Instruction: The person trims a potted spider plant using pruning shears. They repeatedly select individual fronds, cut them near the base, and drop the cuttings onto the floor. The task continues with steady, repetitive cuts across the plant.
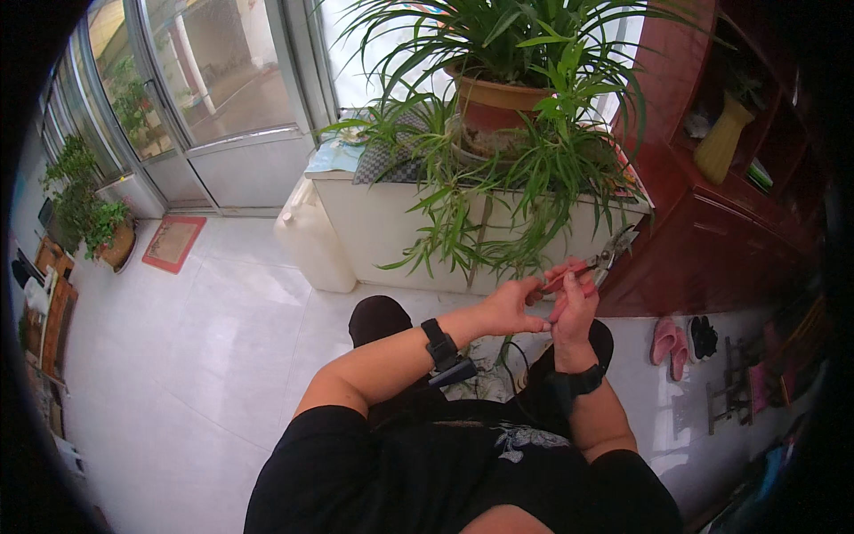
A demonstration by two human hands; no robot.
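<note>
My right hand (574,310) is closed around the red handles of a pair of pruning shears (604,259), whose metal blades point up and to the right. My left hand (517,307) is beside it, with its fingers at the handles and its thumb near my right palm; whether it grips them, I cannot tell. Just beyond both hands, a spider plant (514,220) trails long green leaves and plantlets from a terracotta-coloured pot (497,110). The pot stands on a white cabinet (393,227) by the window.
A white plastic jug (317,247) stands at the cabinet's left side. A dark red wooden cabinet (700,247) is close on the right, with pink slippers (665,340) and dark shoes (702,338) on the floor below. Cut leaves (480,374) lie between my legs.
</note>
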